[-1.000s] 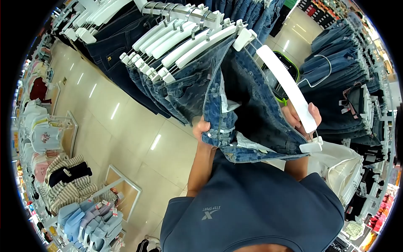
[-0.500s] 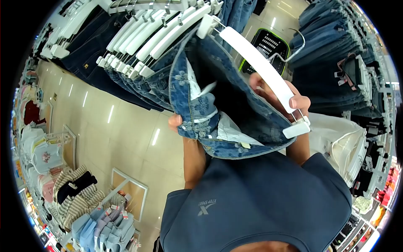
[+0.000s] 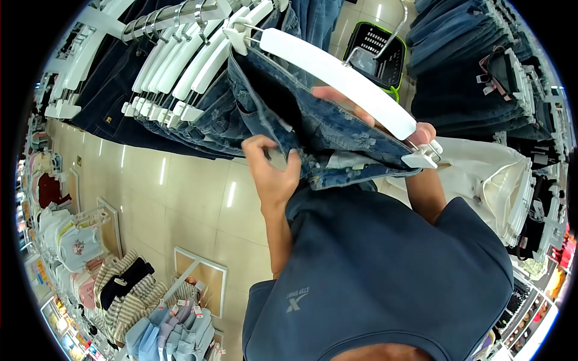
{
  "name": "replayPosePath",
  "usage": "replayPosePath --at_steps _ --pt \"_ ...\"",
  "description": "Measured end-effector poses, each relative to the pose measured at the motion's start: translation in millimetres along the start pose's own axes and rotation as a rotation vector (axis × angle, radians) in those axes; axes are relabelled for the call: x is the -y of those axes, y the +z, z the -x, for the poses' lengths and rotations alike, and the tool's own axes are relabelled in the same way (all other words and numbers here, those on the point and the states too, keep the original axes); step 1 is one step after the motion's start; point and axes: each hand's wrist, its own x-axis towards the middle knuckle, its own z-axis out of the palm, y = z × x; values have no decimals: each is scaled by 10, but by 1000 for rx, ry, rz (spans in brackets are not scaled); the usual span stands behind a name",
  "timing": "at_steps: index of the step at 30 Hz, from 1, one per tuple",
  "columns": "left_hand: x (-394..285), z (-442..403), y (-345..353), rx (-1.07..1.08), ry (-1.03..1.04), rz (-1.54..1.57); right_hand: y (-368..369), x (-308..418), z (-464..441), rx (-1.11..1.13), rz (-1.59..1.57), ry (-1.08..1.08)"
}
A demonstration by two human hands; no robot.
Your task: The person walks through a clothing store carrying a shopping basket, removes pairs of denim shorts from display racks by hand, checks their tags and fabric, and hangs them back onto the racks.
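Note:
A pair of blue jeans point(image 3: 355, 123) with a mottled flower-like pattern hangs in front of my chest, its waistband gaping; the lower part is hidden. A white clip hanger point(image 3: 337, 66) spans the waistband, a clip at each end, its metal hook pointing up and away. My right hand point(image 3: 385, 117) is closed around the hanger near its right clip, thumb on top, fingers behind the bar. At the left side of the waistband my left hand point(image 3: 274, 171) is closed, thumb and curled fingers pinching the denim edge. White pocket lining point(image 3: 346, 161) shows inside.
Several jeans on white hangers point(image 3: 180, 66) hang from a metal rail point(image 3: 174, 18) at upper left. Folded-over jeans point(image 3: 463, 78) and white trousers point(image 3: 481, 180) line the right. A black basket point(image 3: 376, 54) with green trim stands beyond the hanger. Shirts point(image 3: 171, 331) hang at lower left.
The waistband has narrowed from a wide opening. My left hand has moved up and now pinches its edge. The hanger has shifted left and up in view, with my right hand still on it.

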Motion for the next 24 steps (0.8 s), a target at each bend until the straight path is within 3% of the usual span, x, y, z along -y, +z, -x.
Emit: replayPosePath --at_steps 2,5,8,11,15,18,24 --pt "-28 25 54 -72 301 -297 -76 -25 5 7 102 -4" --pt "-260 54 116 298 425 -133 -42 -29 25 14 467 -52" --pt "-241 122 351 442 334 -12 61 6 77 -78 516 9" --pt "-239 184 377 722 -41 92 69 49 136 -106 538 45" --pt "-335 83 314 1016 -47 101 36 70 211 -116 560 37" --pt "-368 107 337 1066 128 112 12 49 242 -121 545 12" --pt "-359 112 317 1180 220 96 -7 25 177 -64 532 -76"
